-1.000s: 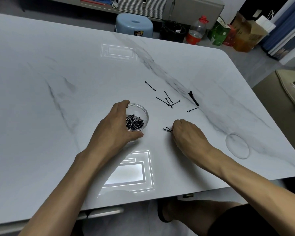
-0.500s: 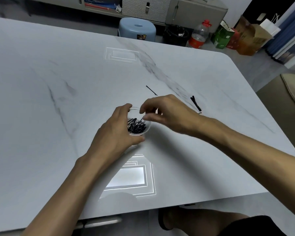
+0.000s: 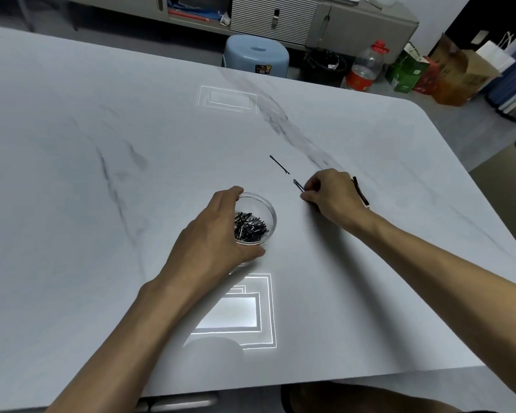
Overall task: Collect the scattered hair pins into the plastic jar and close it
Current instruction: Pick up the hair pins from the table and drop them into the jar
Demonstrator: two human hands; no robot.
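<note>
Clear plastic jar (image 3: 268, 208), part-filled with black hair pins (image 3: 249, 226), stands mid-worktop (image 3: 131, 204); my left grip (image 3: 212, 234) wraps its left side. Just right, my right grip (image 3: 332, 198) pinches a pin (image 3: 298, 185). Another loose pin (image 3: 279, 164) lies farther off.

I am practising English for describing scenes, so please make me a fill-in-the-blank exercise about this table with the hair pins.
The left hand grips the plastic jar, which has no ___ on it. The right hand pinches hair pins, ___ like those in the jar. The stool beyond the table is ___. Missing words: lid, black, blue.
</note>
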